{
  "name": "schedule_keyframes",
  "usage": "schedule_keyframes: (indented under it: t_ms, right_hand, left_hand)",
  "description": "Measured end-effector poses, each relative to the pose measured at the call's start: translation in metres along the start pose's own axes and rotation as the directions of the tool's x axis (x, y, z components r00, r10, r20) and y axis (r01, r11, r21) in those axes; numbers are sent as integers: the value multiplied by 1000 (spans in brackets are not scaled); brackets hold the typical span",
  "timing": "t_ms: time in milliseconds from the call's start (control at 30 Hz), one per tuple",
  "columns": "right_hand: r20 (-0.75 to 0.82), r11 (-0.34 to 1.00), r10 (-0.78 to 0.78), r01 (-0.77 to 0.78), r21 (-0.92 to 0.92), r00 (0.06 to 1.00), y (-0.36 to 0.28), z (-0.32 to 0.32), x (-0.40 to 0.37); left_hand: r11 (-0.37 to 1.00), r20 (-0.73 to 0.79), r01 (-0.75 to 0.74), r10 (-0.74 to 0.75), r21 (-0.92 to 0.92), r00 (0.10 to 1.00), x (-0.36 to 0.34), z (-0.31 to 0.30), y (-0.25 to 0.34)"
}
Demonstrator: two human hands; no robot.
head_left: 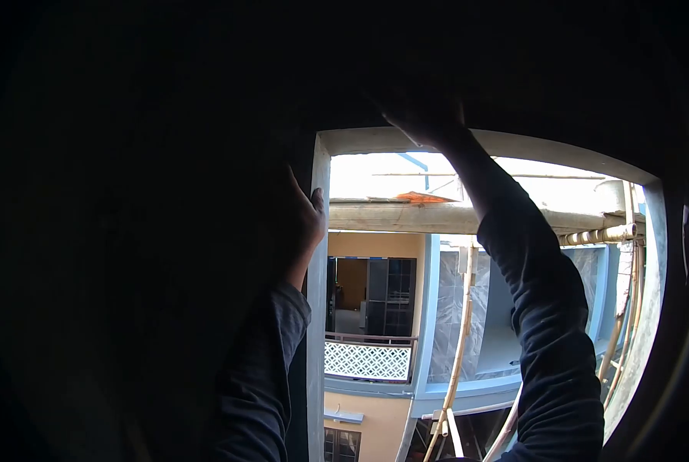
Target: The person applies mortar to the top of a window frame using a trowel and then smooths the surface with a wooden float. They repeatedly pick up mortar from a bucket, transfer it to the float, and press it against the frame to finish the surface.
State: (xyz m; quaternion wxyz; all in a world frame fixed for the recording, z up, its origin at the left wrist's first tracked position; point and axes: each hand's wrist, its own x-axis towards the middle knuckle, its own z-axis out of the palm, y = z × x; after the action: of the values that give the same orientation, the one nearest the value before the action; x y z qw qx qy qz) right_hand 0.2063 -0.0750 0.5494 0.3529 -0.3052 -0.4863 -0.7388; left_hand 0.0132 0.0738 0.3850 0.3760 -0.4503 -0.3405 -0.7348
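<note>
My left hand (307,219) is raised at the left edge of a window opening, beside the pale window frame (318,292). Its thumb stands apart from the fingers, which fade into the dark wall; no held thing shows. Higher up, my right hand (429,125) reaches to the top edge of the opening, in front of the dark wall above it. The fingers look stretched out, though mostly in shadow. Whether either palm presses on the wall cannot be made out. Dark long sleeves cover both forearms.
Outside stands a building with a white lattice balcony railing (367,360) and blue-edged walls. Bamboo scaffolding poles (461,331) rise in front of it. A thick horizontal beam (406,217) crosses the opening, with an orange piece (425,198) on top. Indoors, the surroundings are nearly black.
</note>
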Motion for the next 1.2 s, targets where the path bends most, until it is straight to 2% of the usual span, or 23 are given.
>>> schedule_keyframes:
  t_ms: [100, 133, 167, 200, 267, 333, 400, 467, 533, 633, 667, 700, 733, 800, 867, 900, 967, 1000, 1067, 1133, 1200]
  right_hand:
    - [-79, 998, 56, -58, -16, 995, -71, 6, 24]
    - [127, 985, 171, -169, -33, 977, -80, 5, 29]
    - [323, 961, 277, -269, -70, 905, -81, 1, 31]
    - [320, 959, 282, -273, -73, 905, -69, 1, 24]
    - [41, 950, 313, -313, -3, 949, -28, 2, -3]
    - [90, 902, 420, -405, -147, 903, 2, -33, -26]
    - [158, 881, 473, -467, -79, 867, 43, -53, -39]
    - [122, 890, 448, -430, -152, 885, 92, -63, -63]
    - [77, 792, 577, -534, -298, 813, 146, -78, -86]
    - [-39, 602, 742, -691, -400, 669, 254, -105, -142]
    - [-60, 531, 786, -722, -443, 615, 283, -119, -158]
    - [-113, 449, 825, -762, -466, 554, 286, -146, -168]
    - [-165, 362, 857, -799, -480, 488, 288, -167, -182]
    - [-197, 545, 627, -605, -581, 754, 374, -158, -245]
    - [-70, 559, 537, -416, -717, 841, 349, -184, -266]
    - [-72, 566, 540, -425, -707, 838, 342, -190, -280]
    - [-197, 724, 372, -417, -550, 907, 327, -201, -316]
    - [-240, 777, 349, -422, -467, 906, 291, -217, -314]
    - [-270, 851, 440, -494, -178, 856, 259, -237, -328]
    - [-261, 845, 490, -526, -90, 832, 235, -248, -348]
    - [-253, 832, 536, -555, -8, 806, 222, -254, -373]
  left_hand:
    - [1000, 6, -18, 18, -11, 1000, 0, 6, -5]
    - [1000, 24, -3, 3, 8, 1000, 0, 8, -6]
    - [1000, 24, 5, -5, -12, 1000, -1, 12, -8]
    - [1000, 21, 0, 0, -16, 1000, -2, 10, -8]
    - [998, 5, -28, 28, -52, 1000, 0, 8, -8]
    - [997, 9, -35, 35, -67, 999, 1, 6, -5]
    - [996, 11, -10, 11, -93, 1000, 1, 13, -9]
    - [995, 0, -16, 16, -97, 1000, 0, 16, -11]
    - [994, -3, -21, 21, -104, 1000, 3, 14, -11]
    - [985, -27, -36, 32, -169, 999, 7, -3, -2]
    - [996, -2, -82, 82, 18, 997, 10, -26, 11]
    - [970, 29, -130, 126, 207, 992, 13, -40, 23]
    - [966, 28, -133, 130, 222, 991, 18, -39, 35]
    - [948, 10, -250, 253, 197, 967, 34, -30, 67]
    - [874, -55, -473, 481, 113, 875, 54, -17, 97]
    - [852, -55, -516, 522, 92, 851, 63, -13, 114]
    - [825, -38, -561, 564, 73, 825, 73, -7, 143]
    - [837, 6, -545, 545, 47, 838, 75, -5, 156]
    - [845, 60, -533, 531, 34, 845, 72, -2, 171]
    - [860, 88, -502, 495, 94, 864, 69, -1, 181]
    - [861, 53, -494, 491, 125, 870, 69, 10, 183]
